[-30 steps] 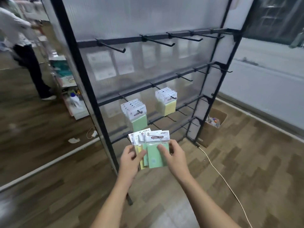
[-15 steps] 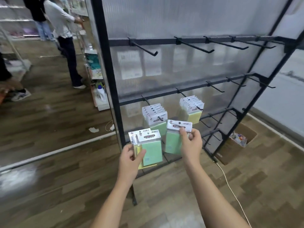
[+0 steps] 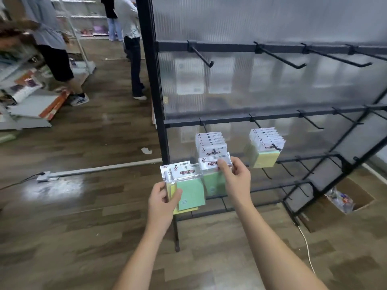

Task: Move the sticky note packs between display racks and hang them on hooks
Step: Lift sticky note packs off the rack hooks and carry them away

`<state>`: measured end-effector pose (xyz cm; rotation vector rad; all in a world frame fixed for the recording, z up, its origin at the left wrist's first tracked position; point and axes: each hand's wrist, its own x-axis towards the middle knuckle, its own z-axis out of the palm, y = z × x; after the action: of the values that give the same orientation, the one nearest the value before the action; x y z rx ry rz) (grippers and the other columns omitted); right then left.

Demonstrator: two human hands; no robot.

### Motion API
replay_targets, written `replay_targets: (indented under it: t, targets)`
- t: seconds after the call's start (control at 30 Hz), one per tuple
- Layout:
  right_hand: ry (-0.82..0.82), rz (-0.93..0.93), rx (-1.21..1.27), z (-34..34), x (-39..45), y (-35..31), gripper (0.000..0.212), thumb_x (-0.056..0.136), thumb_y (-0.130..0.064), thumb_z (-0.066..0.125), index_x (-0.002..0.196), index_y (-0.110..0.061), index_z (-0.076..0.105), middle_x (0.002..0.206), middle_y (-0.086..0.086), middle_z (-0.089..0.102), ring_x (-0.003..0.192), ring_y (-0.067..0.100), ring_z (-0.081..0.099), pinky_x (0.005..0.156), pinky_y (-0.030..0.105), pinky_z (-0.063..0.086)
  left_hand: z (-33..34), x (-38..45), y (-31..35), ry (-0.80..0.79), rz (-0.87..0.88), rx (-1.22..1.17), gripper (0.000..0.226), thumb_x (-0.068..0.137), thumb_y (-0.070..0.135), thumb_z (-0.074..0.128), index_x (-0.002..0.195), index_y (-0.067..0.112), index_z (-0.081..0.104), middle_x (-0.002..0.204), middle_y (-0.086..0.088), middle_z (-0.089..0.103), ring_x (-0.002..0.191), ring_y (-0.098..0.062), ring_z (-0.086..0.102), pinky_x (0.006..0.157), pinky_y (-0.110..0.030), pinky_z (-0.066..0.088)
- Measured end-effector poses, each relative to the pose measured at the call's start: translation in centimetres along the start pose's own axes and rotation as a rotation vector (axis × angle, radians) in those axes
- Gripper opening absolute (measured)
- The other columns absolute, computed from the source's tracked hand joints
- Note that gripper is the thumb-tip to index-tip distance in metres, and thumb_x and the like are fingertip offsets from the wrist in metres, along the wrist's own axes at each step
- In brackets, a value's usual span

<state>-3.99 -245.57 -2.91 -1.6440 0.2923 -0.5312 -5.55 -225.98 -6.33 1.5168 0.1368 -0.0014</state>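
Observation:
My left hand (image 3: pixel 162 203) grips a small stack of sticky note packs (image 3: pixel 188 189), green and yellow pads under white header cards. My right hand (image 3: pixel 235 177) pinches the header of one green pack (image 3: pixel 213 183) and holds it right at the tip of a hook (image 3: pixel 214 151) on the black display rack (image 3: pixel 156 101). That hook carries several green packs (image 3: pixel 210 142). A second hook to the right holds several yellow packs (image 3: pixel 266 146). Whether the held pack's hole is on the hook is hidden.
Many bare hooks stick out of the rack's bars above and to the right (image 3: pixel 278 57). A cardboard box (image 3: pixel 347 200) sits on the floor at the right, with a white cable (image 3: pixel 306 245) beside it. People (image 3: pixel 132 47) stand at shelves to the left.
My right hand lifted one green pack off the stack and carried it up to the hook with green packs. My view moved closer to the rack.

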Motion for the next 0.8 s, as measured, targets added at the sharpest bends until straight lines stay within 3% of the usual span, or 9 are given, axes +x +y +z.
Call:
replay_targets:
  t: [0.23, 0.37, 0.6, 0.73, 0.8]
  targets:
    - [-0.006, 0.073, 0.006, -0.1, 1.7, 1.0, 0.031, 0.089, -0.039, 0.068, 0.077, -0.011, 0.062, 0.069, 0.004, 0.05, 0.064, 0.014, 0.042, 0.063, 0.033, 0.036, 1.2, -1.4, 0.2, 0.062, -0.016, 0.003, 0.024, 0.089, 0.01, 0.069, 0.107, 0.021, 0.056, 0.096, 0.007, 0.076, 0.089, -0.009, 0.072, 0.066, -0.024, 0.057]
    - [-0.064, 0.041, 0.02, -0.4, 1.9, 0.5, 0.033, 0.088, -0.037, 0.068, 0.075, -0.007, 0.059, 0.069, 0.007, 0.045, 0.065, 0.017, 0.037, 0.062, 0.033, 0.033, 2.0, -2.1, 0.7, 0.111, -0.002, -0.019, 0.024, 0.089, 0.009, 0.069, 0.105, 0.021, 0.056, 0.096, 0.006, 0.076, 0.088, -0.009, 0.072, 0.065, -0.023, 0.057]
    - [-0.029, 0.037, -0.035, -0.6, 2.5, 0.6, 0.034, 0.09, -0.032, 0.066, 0.075, -0.001, 0.06, 0.06, -0.01, 0.033, 0.06, 0.01, 0.029, 0.058, 0.031, 0.027, 2.9, -3.5, 1.4, 0.159, 0.031, -0.045, 0.022, 0.089, 0.007, 0.068, 0.105, 0.017, 0.057, 0.096, 0.007, 0.076, 0.089, -0.011, 0.073, 0.068, -0.025, 0.058]
    - [-0.034, 0.066, -0.037, -0.1, 3.0, 0.2, 0.036, 0.091, -0.03, 0.066, 0.075, 0.001, 0.053, 0.061, -0.006, 0.039, 0.057, 0.009, 0.031, 0.056, 0.029, 0.028, 3.5, -4.1, 1.8, 0.165, 0.038, -0.046, 0.022, 0.089, 0.007, 0.068, 0.103, 0.019, 0.057, 0.094, 0.007, 0.076, 0.088, -0.011, 0.073, 0.066, -0.023, 0.058]
    - [-0.017, 0.078, -0.073, 0.0, 3.4, -0.2, 0.027, 0.092, -0.029, 0.067, 0.084, -0.005, 0.058, 0.071, -0.008, 0.052, 0.063, 0.007, 0.042, 0.06, 0.027, 0.035, 3.8, -4.3, 1.8, 0.16, 0.035, -0.043, 0.022, 0.089, 0.008, 0.068, 0.104, 0.02, 0.057, 0.096, 0.006, 0.076, 0.09, -0.011, 0.073, 0.067, -0.024, 0.058]
